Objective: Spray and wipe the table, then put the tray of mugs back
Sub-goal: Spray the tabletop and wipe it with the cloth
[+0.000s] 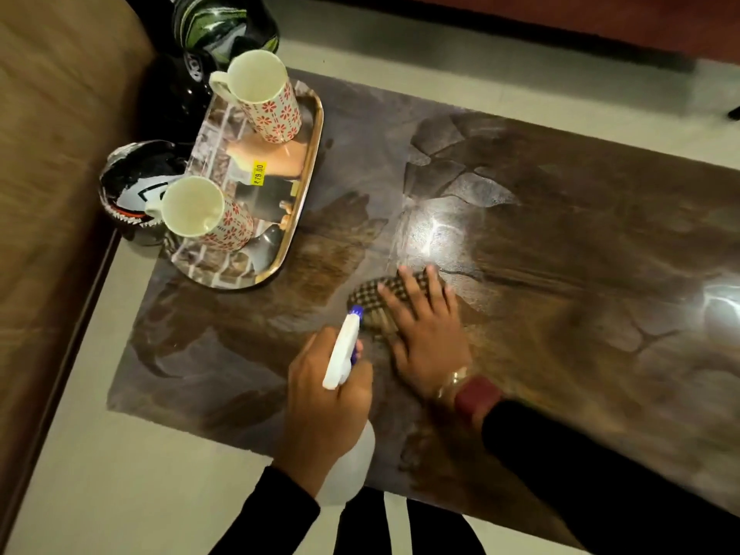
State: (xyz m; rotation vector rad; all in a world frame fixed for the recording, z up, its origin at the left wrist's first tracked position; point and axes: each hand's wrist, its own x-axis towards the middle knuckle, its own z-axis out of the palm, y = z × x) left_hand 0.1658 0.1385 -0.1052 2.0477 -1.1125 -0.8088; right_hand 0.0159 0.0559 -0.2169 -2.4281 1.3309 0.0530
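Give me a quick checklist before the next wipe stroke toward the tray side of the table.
1. Cloth under the right hand: ok, the checkered cloth lies flat on the table with the palm pressing on it.
2. Spray bottle secured: ok, the left hand grips it, nozzle aimed toward the cloth.
3. Path to the left clear: not ok, the tray sits on that end of the table.
4. Mugs stable: ok, the far mug and the near mug both stand on the tray.
5. Surface wet enough: cannot tell, glare and blur hide any spray.
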